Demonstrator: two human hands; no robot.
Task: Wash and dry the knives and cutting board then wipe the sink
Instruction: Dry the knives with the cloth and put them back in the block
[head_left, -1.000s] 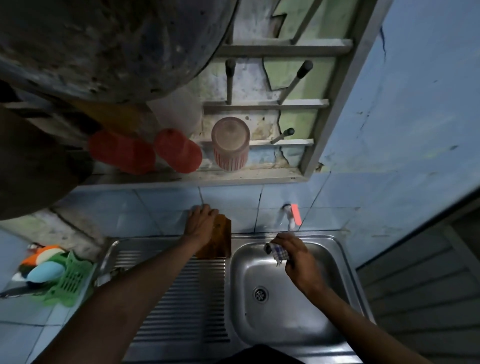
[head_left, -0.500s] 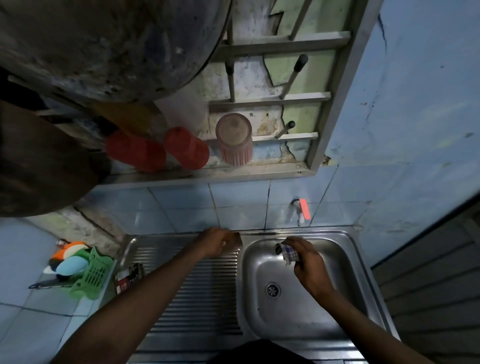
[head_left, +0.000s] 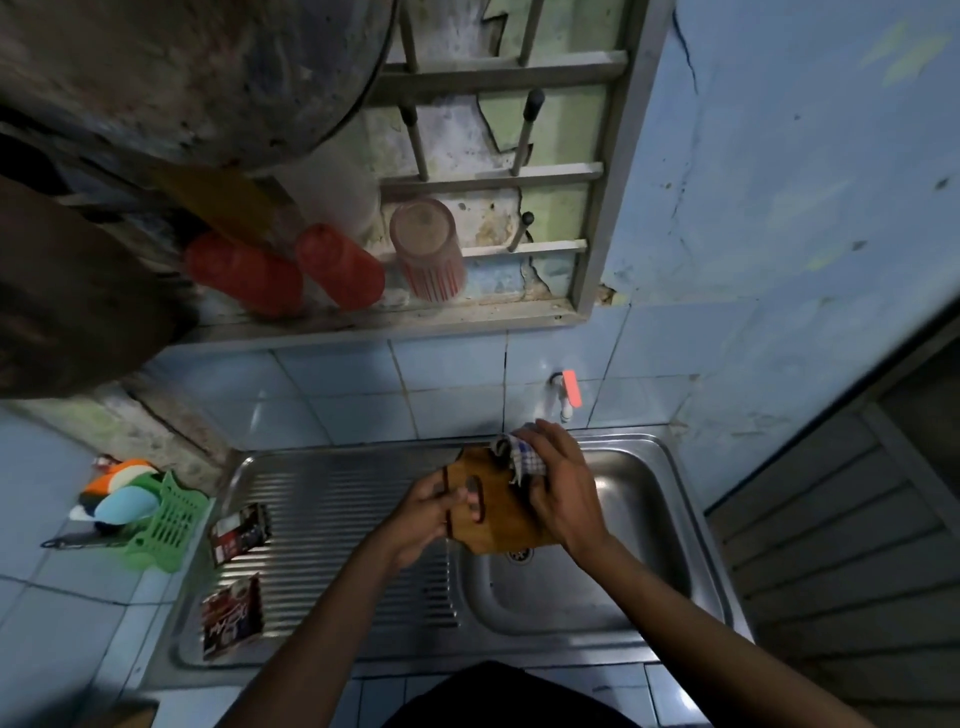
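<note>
I see the sink set under a tiled wall, the tap above its basin. Over the basin hangs the board, stiff wood, likely light, and slick if wet. My left hand grips its handle end, fingers curled through the slot. My right hand bunches a soft checked cloth against the far edge. I see no knives.
</note>
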